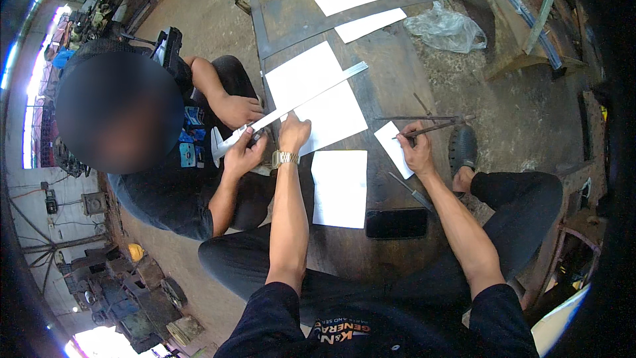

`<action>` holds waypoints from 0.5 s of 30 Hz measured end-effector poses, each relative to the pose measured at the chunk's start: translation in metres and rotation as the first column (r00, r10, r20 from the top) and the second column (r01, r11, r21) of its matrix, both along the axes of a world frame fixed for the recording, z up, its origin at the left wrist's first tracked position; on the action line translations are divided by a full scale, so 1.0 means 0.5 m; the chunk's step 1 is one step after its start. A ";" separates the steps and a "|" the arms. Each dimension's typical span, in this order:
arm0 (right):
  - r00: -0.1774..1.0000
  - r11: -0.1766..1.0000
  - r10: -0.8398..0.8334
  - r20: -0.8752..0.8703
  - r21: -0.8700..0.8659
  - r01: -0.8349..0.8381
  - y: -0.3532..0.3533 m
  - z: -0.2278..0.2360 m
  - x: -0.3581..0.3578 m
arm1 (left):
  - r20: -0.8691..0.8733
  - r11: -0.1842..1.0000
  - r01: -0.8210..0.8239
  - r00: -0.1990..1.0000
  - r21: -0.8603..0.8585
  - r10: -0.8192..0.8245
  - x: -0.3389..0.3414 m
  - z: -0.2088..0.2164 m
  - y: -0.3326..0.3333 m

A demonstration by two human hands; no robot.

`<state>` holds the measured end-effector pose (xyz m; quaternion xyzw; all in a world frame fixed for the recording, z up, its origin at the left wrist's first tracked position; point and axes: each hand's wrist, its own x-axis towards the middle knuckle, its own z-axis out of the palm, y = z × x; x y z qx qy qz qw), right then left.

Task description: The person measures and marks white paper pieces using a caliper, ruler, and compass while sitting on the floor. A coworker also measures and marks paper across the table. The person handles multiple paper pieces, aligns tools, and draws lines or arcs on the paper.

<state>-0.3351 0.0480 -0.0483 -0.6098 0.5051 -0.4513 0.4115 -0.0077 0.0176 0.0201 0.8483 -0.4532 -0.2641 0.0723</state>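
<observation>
While the left hand (293,131) presses its fingertips flat on the long steel caliper (291,106) to pin it across a white paper sheet (318,96), the right hand (416,149) pinches a thin metal scriber (427,130) over a small paper slip (395,148). Left of them, a co-worker's hands (240,134) steady the caliper's jaw end. Everything lies on a dark steel plate (391,79) on a workshop's dirt floor; a phone (396,223) rests nearer.

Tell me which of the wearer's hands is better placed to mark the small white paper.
Right. The right hand holds the divider on the small paper; the left hand presses the long caliper.
</observation>
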 end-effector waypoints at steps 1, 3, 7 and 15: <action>1.000 1.000 0.005 0.010 0.018 -0.005 0.000 0.000 0.000 | 0.020 1.000 -0.008 1.000 0.025 0.007 -0.002 -0.003 -0.008; 1.000 1.000 0.006 0.012 0.020 -0.007 0.000 -0.001 0.001 | 0.037 0.999 -0.021 0.999 0.038 0.019 -0.007 -0.012 -0.014; 1.000 1.000 0.005 0.010 0.026 -0.005 -0.002 -0.001 -0.001 | 0.023 0.999 0.034 0.999 0.039 -0.035 -0.075 -0.026 -0.032; 1.000 0.999 0.009 0.008 0.031 -0.010 -0.001 -0.002 -0.004 | -0.036 0.978 0.189 0.981 -0.088 -0.193 -0.236 -0.027 -0.075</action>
